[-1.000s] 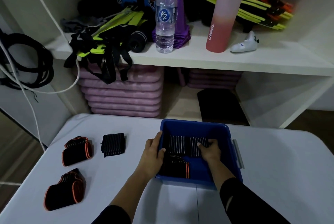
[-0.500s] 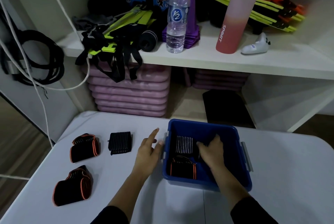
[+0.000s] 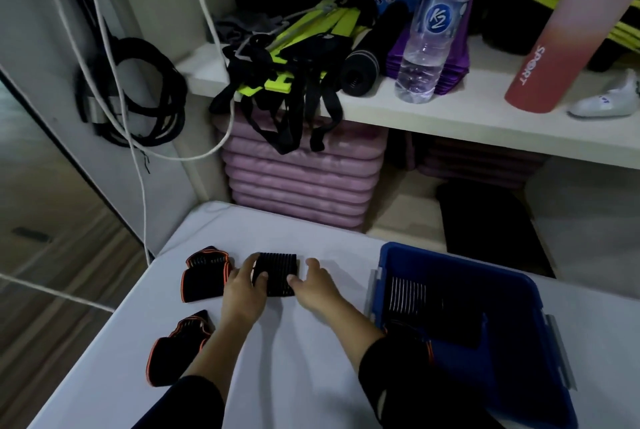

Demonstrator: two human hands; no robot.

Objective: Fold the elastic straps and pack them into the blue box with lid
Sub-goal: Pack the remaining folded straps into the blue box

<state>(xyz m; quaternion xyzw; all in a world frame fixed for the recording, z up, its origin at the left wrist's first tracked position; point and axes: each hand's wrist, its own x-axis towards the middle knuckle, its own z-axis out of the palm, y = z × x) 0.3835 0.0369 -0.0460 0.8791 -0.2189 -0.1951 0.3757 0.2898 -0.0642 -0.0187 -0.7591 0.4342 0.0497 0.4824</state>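
black strap (image 3: 275,274) between left hand (image 3: 242,292) and right hand (image 3: 317,286)

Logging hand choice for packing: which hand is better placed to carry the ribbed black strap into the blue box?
Probably right. The right hand touches the ribbed black strap on the side facing the blue box; the left hand would have to cross over.

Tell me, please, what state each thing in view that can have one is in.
Blue box: open, straps inside.
Ribbed black strap: folded, on the table, between both hands.
Left hand: grips the strap's left edge.
Right hand: thumb touches its right edge.
Orange-trimmed straps: folded, on the table, unheld.
Water bottle: upright.
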